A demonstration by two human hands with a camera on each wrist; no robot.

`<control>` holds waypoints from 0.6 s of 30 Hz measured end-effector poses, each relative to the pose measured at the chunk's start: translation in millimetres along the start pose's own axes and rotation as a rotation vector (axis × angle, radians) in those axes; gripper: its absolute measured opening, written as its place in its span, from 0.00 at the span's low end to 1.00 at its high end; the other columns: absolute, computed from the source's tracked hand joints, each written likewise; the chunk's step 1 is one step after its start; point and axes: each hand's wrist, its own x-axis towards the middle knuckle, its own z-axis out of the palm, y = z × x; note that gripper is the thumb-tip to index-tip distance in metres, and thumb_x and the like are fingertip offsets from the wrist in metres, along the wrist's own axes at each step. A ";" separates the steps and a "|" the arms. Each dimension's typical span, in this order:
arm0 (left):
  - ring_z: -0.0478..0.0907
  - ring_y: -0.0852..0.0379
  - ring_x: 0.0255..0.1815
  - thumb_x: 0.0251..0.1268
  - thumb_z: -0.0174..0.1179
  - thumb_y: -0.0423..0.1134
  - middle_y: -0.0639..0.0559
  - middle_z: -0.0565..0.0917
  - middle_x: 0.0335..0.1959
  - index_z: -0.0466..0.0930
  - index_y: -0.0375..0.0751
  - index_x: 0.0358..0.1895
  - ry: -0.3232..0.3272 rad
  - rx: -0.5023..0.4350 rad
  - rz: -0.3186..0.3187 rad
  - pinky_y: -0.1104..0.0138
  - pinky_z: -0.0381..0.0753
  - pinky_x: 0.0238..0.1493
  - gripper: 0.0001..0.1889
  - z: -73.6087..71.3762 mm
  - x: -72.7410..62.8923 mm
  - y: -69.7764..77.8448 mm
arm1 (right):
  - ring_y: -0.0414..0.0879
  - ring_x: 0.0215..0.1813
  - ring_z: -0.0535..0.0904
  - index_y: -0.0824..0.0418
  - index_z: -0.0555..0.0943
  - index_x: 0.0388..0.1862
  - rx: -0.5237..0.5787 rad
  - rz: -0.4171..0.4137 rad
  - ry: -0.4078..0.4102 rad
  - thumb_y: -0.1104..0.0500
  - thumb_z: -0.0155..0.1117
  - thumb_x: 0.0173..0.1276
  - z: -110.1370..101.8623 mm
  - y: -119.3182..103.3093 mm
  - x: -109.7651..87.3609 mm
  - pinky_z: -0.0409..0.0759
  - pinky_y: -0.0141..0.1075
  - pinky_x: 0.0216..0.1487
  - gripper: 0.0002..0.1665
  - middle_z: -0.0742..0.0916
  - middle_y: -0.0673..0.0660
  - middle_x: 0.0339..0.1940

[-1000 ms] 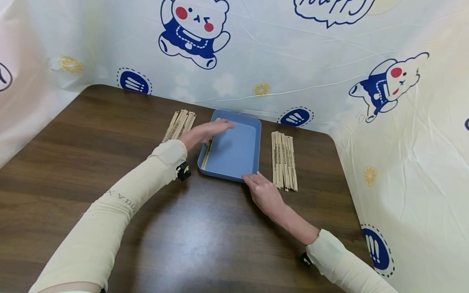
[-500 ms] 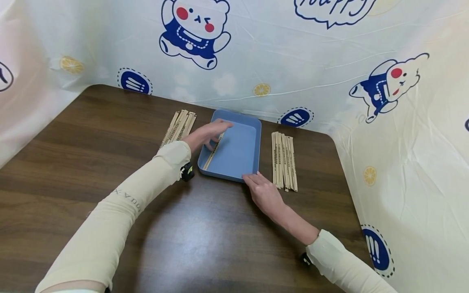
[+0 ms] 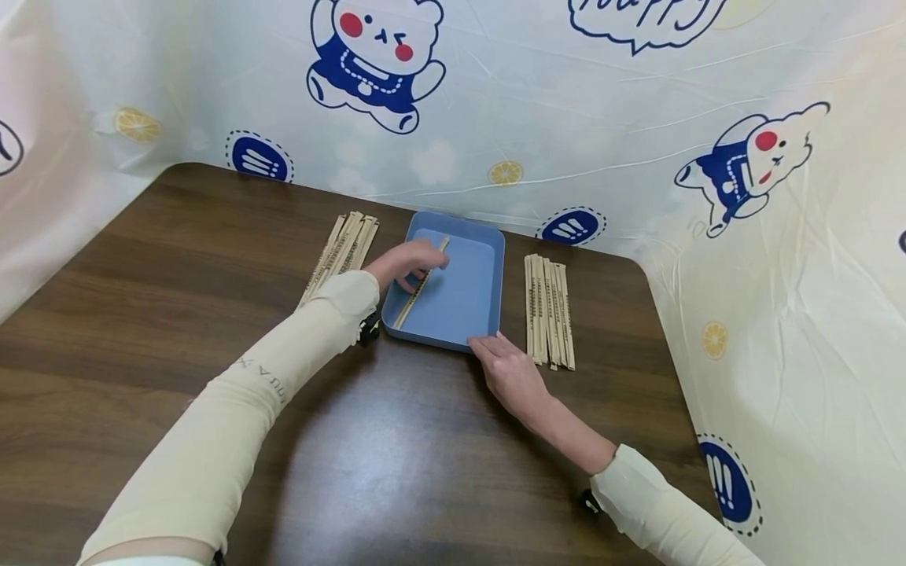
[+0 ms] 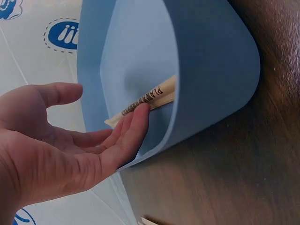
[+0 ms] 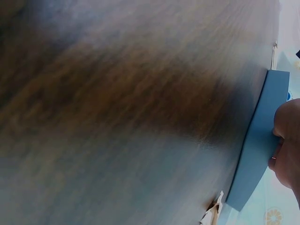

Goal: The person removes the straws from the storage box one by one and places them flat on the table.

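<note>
A slim paper-wrapped stick (image 3: pixel 411 303) with dark print lies slanted in the left part of a shallow blue tray (image 3: pixel 470 291). My left hand (image 3: pixel 414 258) reaches over the tray's left wall. In the left wrist view, that hand's (image 4: pixel 70 152) fingertips touch the wrapped stick (image 4: pixel 161 91) from beside it, and the thumb stands well apart. At least one more wrapper edge shows beneath. My right hand (image 3: pixel 511 379) pinches the tray's near right corner; the right wrist view shows its curled fingers (image 5: pixel 286 126) against the blue wall (image 5: pixel 262 145).
Left of the tray lies a bunch of similar wrapped sticks (image 3: pixel 347 242), partly behind my left sleeve. Another bunch (image 3: pixel 546 310) lies to its right. A printed curtain (image 3: pixel 467 94) hangs along the back of the brown wooden table (image 3: pixel 382 440).
My left hand has moved slightly right and nearer inside the tray. The wrapped stick's far end has swung right, away from the left wall. The right hand stays on the corner.
</note>
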 end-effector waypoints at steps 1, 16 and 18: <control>0.64 0.40 0.70 0.74 0.49 0.44 0.41 0.60 0.74 0.50 0.39 0.79 0.005 0.015 0.002 0.49 0.81 0.53 0.35 0.6 0.2 0.1 | 0.53 0.52 0.84 0.71 0.83 0.54 0.000 0.000 0.000 0.77 0.64 0.61 -0.1 0.0 0.0 0.78 0.50 0.60 0.20 0.87 0.63 0.48; 0.65 0.50 0.34 0.71 0.47 0.37 0.46 0.67 0.32 0.72 0.37 0.52 0.094 0.207 -0.018 0.53 0.84 0.43 0.12 8.4 12.8 2.9 | 0.53 0.52 0.84 0.71 0.83 0.53 -0.002 0.000 0.003 0.77 0.64 0.61 1.5 0.5 -0.6 0.78 0.50 0.60 0.20 0.87 0.63 0.48; 0.61 0.52 0.27 0.71 0.47 0.36 0.48 0.62 0.24 0.71 0.37 0.43 0.114 0.238 -0.008 0.53 0.84 0.40 0.07 10.0 14.8 3.4 | 0.53 0.52 0.84 0.71 0.83 0.53 -0.007 -0.002 0.004 0.77 0.64 0.61 2.2 1.0 -1.0 0.78 0.50 0.60 0.20 0.88 0.63 0.48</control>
